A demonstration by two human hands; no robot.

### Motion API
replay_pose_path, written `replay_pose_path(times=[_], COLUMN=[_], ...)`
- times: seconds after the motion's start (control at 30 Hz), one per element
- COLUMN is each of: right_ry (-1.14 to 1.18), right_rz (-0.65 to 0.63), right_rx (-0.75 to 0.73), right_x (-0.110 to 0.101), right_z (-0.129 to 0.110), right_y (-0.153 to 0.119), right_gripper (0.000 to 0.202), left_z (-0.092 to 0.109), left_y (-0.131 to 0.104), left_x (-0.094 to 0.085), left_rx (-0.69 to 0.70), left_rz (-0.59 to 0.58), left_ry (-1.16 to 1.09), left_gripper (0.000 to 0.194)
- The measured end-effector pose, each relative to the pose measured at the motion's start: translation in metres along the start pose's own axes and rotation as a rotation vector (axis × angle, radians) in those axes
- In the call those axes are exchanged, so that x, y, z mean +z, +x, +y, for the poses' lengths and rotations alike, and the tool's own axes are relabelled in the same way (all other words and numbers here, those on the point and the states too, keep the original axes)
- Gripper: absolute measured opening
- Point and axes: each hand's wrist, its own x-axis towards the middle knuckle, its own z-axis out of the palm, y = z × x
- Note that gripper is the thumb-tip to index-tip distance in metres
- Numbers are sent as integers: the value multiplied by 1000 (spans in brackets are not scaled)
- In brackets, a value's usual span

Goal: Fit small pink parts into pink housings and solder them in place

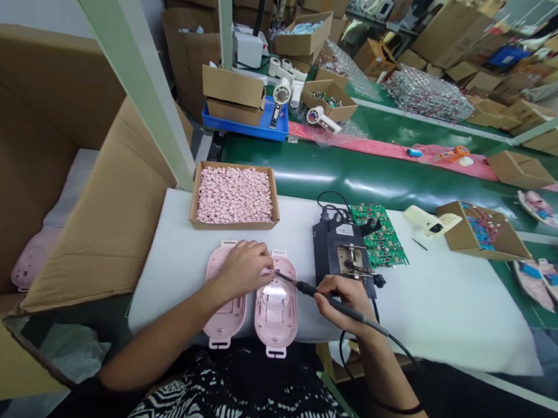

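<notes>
My right hand [344, 302] is closed round a black soldering iron [333, 301], whose tip touches the upper part of a pink oval shell [276, 327]. A clear round window shows in that shell. Beside the tip, my left hand [247, 267] reaches over the shell's top edge with its fingers pressed together; what they hold, if anything, is too small to name. A second pink shell [223, 318] lies to the left, partly hidden under my left hand and forearm.
A box of small pink parts [234, 196] stands behind the shells. Right of them are a black soldering device [340, 249] with cables, green circuit boards [378, 235], a cream casing [432, 221] and a box of wires [486, 229]. A large carton [106, 212] stands left.
</notes>
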Motion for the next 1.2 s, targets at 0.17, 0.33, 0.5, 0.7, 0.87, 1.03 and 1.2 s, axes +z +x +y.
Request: replay_pose_path(times=[0.17, 0.33, 0.5, 0.7, 0.87, 1.03, 1.2], right_ry=[41, 62, 84, 101, 112, 93, 80], right_rz=[-32, -25, -31, -44, -41, -33, -32], right_rx=[-13, -43, -63, -39, -51, -54, -54], right_x=[0, 0, 1, 2, 3, 2, 2], right_z=[-1, 0, 1, 5, 5, 1, 0], right_y=[2, 4, 3, -2, -2, 0, 0], right_gripper=[12, 11, 11, 11, 11, 10, 12], left_z=[1, 1, 1, 1, 1, 0, 0], left_y=[0, 1, 0, 0, 0, 0, 0], left_x=[-2, -3, -4, -2, -3, -1, -1], left_rx=[-4, -6, -7, -6, -5, -2, -3], left_rz=[-11, -12, -20, -19, -10, -10, -8], left_ry=[1, -15, -30, -22, -23, -24, -18], left_gripper=[11, 11, 12, 13, 12, 12, 12])
